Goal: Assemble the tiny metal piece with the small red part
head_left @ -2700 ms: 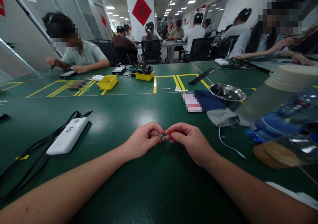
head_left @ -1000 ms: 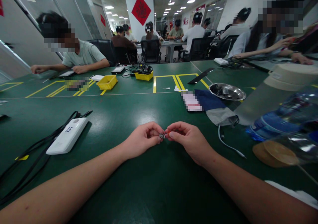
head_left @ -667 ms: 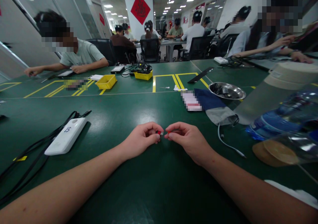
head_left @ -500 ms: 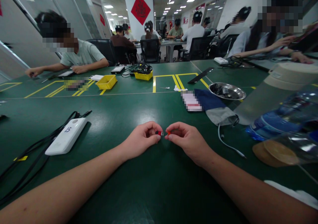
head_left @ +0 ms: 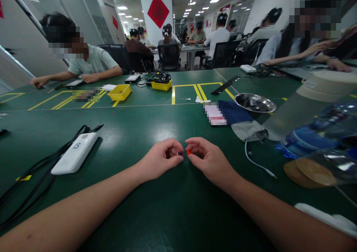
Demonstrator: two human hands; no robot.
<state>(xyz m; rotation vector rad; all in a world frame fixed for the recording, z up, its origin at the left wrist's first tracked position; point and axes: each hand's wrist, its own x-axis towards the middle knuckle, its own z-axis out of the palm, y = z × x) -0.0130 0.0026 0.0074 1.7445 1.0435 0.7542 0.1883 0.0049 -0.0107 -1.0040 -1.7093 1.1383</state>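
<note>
Above the green table (head_left: 156, 214), my left hand (head_left: 160, 159) pinches a small dark red and black piece (head_left: 180, 153) between thumb and fingers. Its kind is too small to make out, and my fingers cover part of it. Just across a narrow gap, my right hand (head_left: 212, 160) has its thumb and index finger closed on a tiny orange piece (head_left: 189, 152). The two pieces face each other and look apart.
Left of my arm lies a white power bank (head_left: 74, 153) with black cables. To the right are a blue-grey pouch (head_left: 242, 121), a white cable, a metal bowl (head_left: 255, 102), a large bottle (head_left: 315, 99) and a clear blue bottle (head_left: 315, 133). Co-workers sit around.
My left hand has turned the red and black piece, so its shiny end no longer points plainly at the orange one. The fingers of my right hand have opened slightly around the orange piece.
</note>
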